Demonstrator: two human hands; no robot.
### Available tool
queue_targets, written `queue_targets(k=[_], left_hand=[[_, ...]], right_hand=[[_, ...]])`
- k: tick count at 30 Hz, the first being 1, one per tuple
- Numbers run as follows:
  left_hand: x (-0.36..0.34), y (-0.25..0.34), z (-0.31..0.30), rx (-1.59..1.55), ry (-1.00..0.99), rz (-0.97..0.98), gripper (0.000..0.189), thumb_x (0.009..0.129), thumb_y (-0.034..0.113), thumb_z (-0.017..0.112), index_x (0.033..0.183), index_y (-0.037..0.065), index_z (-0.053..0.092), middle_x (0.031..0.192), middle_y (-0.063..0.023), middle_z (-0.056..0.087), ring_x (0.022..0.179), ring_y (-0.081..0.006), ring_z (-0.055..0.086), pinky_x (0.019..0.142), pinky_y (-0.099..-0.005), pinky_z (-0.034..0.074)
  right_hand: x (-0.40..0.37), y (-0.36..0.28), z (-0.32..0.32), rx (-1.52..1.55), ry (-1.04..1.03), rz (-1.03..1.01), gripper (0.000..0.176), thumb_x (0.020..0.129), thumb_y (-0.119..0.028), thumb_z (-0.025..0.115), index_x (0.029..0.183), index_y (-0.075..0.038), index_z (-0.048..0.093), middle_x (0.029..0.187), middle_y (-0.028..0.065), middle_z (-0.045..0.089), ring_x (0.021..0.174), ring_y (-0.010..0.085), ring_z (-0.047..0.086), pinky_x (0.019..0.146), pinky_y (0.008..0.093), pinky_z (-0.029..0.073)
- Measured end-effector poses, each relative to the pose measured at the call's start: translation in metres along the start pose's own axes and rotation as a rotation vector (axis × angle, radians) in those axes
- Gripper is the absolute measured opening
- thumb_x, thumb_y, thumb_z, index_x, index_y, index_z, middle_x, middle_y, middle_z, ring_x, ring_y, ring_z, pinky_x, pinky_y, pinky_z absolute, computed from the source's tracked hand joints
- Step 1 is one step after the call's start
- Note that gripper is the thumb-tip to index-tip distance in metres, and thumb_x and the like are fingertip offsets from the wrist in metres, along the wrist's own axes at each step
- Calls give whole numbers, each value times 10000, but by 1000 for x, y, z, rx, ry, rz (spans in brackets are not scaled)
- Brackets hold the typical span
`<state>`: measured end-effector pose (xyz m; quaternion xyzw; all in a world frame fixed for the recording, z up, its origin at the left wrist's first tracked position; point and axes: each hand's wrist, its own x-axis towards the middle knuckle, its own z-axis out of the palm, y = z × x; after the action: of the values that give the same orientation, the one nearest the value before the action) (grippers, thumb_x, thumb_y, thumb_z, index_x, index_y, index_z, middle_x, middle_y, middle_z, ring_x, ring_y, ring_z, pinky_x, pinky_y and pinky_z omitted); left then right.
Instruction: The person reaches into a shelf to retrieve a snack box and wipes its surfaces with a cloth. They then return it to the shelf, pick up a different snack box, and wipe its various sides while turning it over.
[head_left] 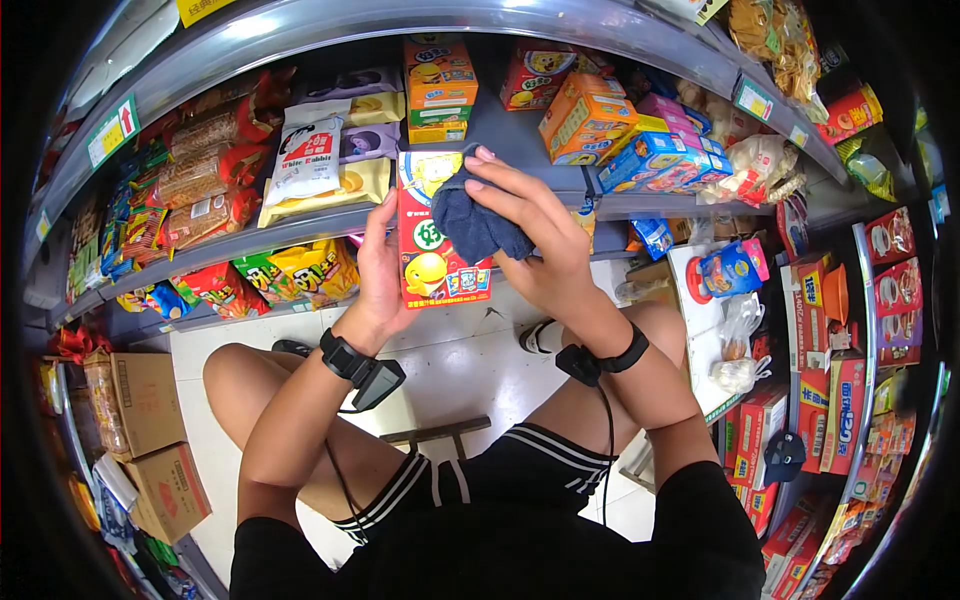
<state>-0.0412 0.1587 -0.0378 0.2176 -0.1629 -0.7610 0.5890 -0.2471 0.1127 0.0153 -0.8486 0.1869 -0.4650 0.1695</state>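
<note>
Fingers of the left hand (385, 265) are clasping the red box (440, 275) upright just before the shelf (300, 225) edge; right hand (535, 240) is clutching a bunched blue cloth (478, 225) against its upper face — wiping seemingly midway, lower half lying uncovered.

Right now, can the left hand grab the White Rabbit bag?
Probably not straight away: the left hand holds the red box. Once freed, likely yes; the White Rabbit bag sits close above, nothing between.

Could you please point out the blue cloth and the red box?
blue cloth (472, 230): head view, on its bunched middle.
red box (440, 278): head view, on its lower front face.
</note>
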Motion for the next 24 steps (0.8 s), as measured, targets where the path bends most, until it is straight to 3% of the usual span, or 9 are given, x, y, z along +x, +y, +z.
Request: queue_targets(k=[3,5,7,10,15,18,19,21,24], left_hand=[[0,-1,-1,-41,2,6,739,1146,645,490,1651,109,541,1572,-131,681,1378,-282,714,1221,-468,546],[0,0,0,-88,-79,-31,792,1137,693,433,1659,106,535,1598,-157,650,1428,-302,678,1219,-499,546],[4,5,-13,-77,-95,-88,915,1126,737,379,1745,64,417,1738,-235,510,1519,-419,591,1254,-566,512],[-1,4,7,-142,-197,-76,957,1116,745,390,1768,45,369,1752,-251,486,1512,-420,595,1247,-552,522],[0,1,-11,-86,-130,-107,947,1114,744,394,1754,46,393,1736,-250,504,1490,-420,615,1240,-543,528],[0,-2,-21,36,5,-120,928,1104,756,406,1704,51,473,1673,-229,581,1486,-389,631,1237,-538,527],[3,-8,-15,-5,-3,-42,842,1116,722,441,1640,73,553,1604,-183,649,1446,-344,669,1232,-512,535],[-1,-3,-8,-13,-22,-42,670,1162,590,493,1607,97,580,1540,-130,695,1380,-266,706,1217,-454,539],[1,-6,-6,61,10,-35,672,1162,588,496,1617,97,561,1546,-129,692,1387,-257,702,1222,-453,538]], right_hand=[[-3,-5,4,21,-8,2,761,734,189,762,1458,-40,724,1585,183,663,1530,392,610,1264,492,515],[-8,-11,7,86,-169,-44,738,743,179,759,1458,1,716,1583,219,667,1525,440,610,1279,537,496],[-10,-21,9,87,-329,-90,685,822,79,752,1497,-36,720,1592,197,664,1518,424,619,1228,527,541],[-16,-28,18,112,-353,-190,569,899,39,727,1461,-47,752,1591,180,669,1504,400,638,1175,491,585],[-11,-30,14,69,-370,-179,475,954,-1,733,1423,-56,781,1601,179,663,1498,390,643,1155,470,599],[-5,-18,4,19,-315,-107,591,873,64,774,1453,-45,751,1611,196,650,1521,400,621,1212,482,558],[-3,-14,1,-15,-260,-60,645,837,103,783,1464,-41,740,1612,201,647,1527,404,615,1229,488,544],[0,-4,-2,-28,-130,-25,730,758,212,730,1450,-20,732,1578,198,675,1522,413,618,1264,509,515],[2,1,-2,-26,-34,4,785,725,231,681,1467,-25,717,1585,184,655,1542,387,596,1265,493,517]])
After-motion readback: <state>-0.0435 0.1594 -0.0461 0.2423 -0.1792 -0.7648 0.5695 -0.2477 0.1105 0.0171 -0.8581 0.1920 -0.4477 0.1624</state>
